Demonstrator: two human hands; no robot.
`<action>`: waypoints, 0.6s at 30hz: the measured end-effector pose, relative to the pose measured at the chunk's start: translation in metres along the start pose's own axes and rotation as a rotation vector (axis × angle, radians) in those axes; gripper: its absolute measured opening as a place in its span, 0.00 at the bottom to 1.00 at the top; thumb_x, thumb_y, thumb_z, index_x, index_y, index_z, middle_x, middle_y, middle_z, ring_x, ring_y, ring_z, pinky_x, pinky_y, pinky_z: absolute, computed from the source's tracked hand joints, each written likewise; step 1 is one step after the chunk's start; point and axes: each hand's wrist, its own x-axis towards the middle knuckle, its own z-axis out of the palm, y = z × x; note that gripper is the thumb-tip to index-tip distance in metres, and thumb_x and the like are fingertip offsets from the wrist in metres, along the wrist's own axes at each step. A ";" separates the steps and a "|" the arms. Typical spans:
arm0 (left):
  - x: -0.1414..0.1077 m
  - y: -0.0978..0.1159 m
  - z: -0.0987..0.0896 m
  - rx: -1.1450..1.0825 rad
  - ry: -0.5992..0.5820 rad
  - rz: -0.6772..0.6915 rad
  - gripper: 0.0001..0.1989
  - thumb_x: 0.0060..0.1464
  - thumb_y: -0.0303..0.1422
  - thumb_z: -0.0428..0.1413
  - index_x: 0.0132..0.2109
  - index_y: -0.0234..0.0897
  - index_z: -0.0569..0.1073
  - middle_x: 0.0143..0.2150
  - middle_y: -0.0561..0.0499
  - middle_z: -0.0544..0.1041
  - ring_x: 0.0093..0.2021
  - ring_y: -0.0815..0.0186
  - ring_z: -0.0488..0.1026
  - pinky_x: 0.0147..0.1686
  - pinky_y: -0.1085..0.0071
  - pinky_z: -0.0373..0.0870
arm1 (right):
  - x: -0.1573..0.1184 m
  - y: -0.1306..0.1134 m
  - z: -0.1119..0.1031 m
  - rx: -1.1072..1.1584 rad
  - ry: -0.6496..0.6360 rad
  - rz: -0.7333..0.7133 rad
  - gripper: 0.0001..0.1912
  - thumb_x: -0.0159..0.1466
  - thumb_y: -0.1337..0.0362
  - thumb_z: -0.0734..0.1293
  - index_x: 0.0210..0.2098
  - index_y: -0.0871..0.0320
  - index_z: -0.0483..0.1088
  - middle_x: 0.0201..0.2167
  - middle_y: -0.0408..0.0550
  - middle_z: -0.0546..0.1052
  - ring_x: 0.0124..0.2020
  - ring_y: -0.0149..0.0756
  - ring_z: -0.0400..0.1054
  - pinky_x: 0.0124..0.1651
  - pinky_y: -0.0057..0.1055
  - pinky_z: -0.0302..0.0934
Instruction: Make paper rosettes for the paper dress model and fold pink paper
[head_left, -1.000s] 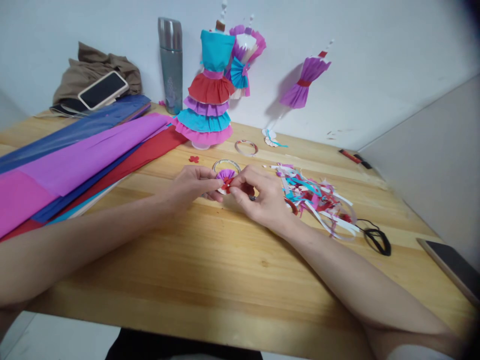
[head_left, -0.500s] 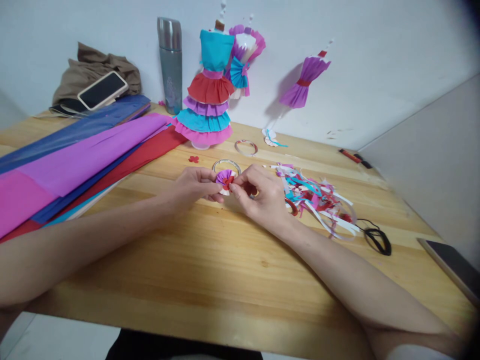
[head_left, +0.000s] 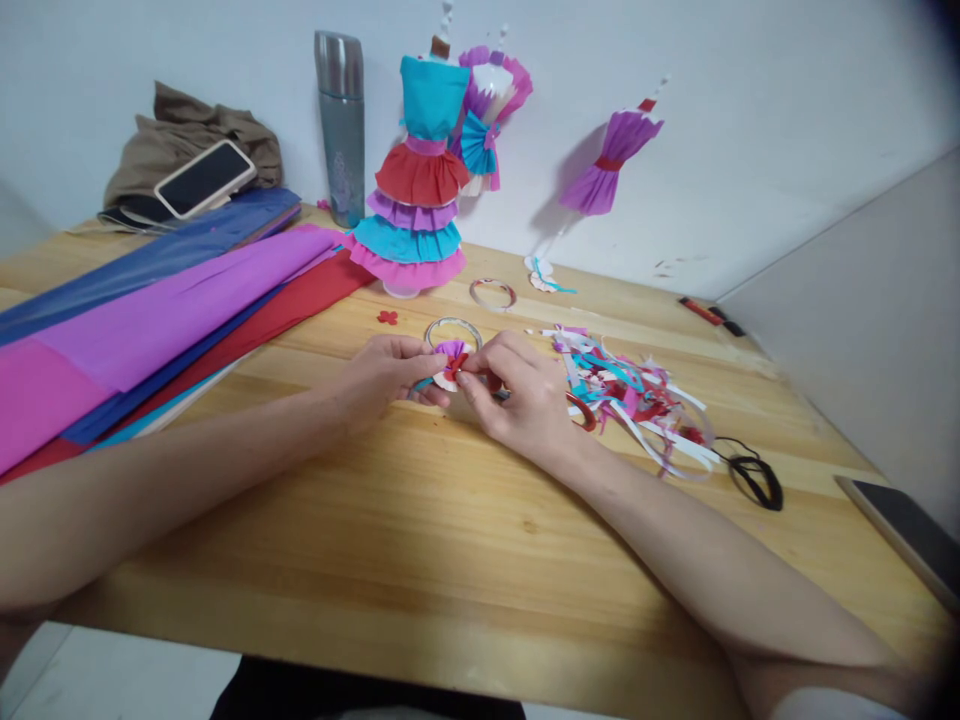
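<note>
Between my two hands is a small pleated paper rosette (head_left: 449, 378), purple at the top, whitish below, with a red piece at its middle. My left hand (head_left: 401, 370) pinches its left side, and a bit of blue paper shows by those fingers. Thumb and forefinger of my right hand (head_left: 517, 385) are closed on the red piece at the rosette's right. Just behind the rosette lies a roll of tape (head_left: 453, 322). A red paper flower (head_left: 387, 317) rests on the table left of it. Red-handled scissors (head_left: 582, 410) lie partly under my right hand.
Colored crepe paper sheets (head_left: 210, 290) cover the table's left. A tiered paper dress on a stand (head_left: 416, 180) and a steel flask (head_left: 341, 140) stand at the back. Paper scraps (head_left: 630, 385), a black cord (head_left: 754, 478) and a phone (head_left: 900, 530) lie right.
The rosette has tilted a little in my fingers, with my left thumb now further over its purple part. Blue paper has come into sight by my left fingers.
</note>
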 end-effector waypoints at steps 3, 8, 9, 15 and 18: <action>0.000 -0.001 0.001 0.004 0.024 -0.006 0.08 0.57 0.28 0.58 0.30 0.30 0.76 0.30 0.49 0.78 0.29 0.69 0.75 0.39 0.69 0.70 | 0.000 -0.001 -0.001 0.018 -0.006 0.018 0.07 0.65 0.68 0.64 0.29 0.56 0.68 0.26 0.46 0.71 0.25 0.32 0.63 0.28 0.31 0.57; 0.003 -0.006 -0.002 -0.021 0.005 0.029 0.07 0.55 0.29 0.59 0.30 0.31 0.78 0.31 0.48 0.79 0.30 0.69 0.75 0.39 0.69 0.71 | 0.003 -0.004 -0.005 0.117 -0.017 0.115 0.07 0.64 0.67 0.65 0.29 0.56 0.69 0.24 0.44 0.70 0.25 0.31 0.62 0.28 0.31 0.56; 0.003 -0.006 -0.003 -0.021 0.003 0.034 0.06 0.54 0.30 0.60 0.31 0.31 0.78 0.31 0.48 0.79 0.30 0.69 0.75 0.39 0.69 0.71 | 0.003 -0.004 -0.006 0.141 -0.008 0.156 0.07 0.64 0.66 0.65 0.28 0.56 0.69 0.24 0.44 0.70 0.25 0.31 0.62 0.28 0.31 0.56; 0.005 -0.007 -0.005 -0.026 -0.008 0.035 0.05 0.49 0.31 0.62 0.30 0.32 0.78 0.32 0.47 0.80 0.29 0.67 0.76 0.39 0.68 0.74 | 0.006 0.002 -0.005 0.442 0.102 0.548 0.11 0.65 0.54 0.66 0.36 0.55 0.71 0.29 0.45 0.73 0.28 0.33 0.63 0.29 0.31 0.57; 0.005 -0.006 -0.006 -0.025 0.000 0.041 0.05 0.50 0.30 0.61 0.30 0.31 0.78 0.32 0.47 0.80 0.28 0.67 0.76 0.38 0.68 0.74 | 0.008 0.003 -0.004 0.679 -0.028 0.729 0.17 0.64 0.48 0.66 0.34 0.56 0.72 0.26 0.44 0.72 0.24 0.32 0.62 0.24 0.29 0.53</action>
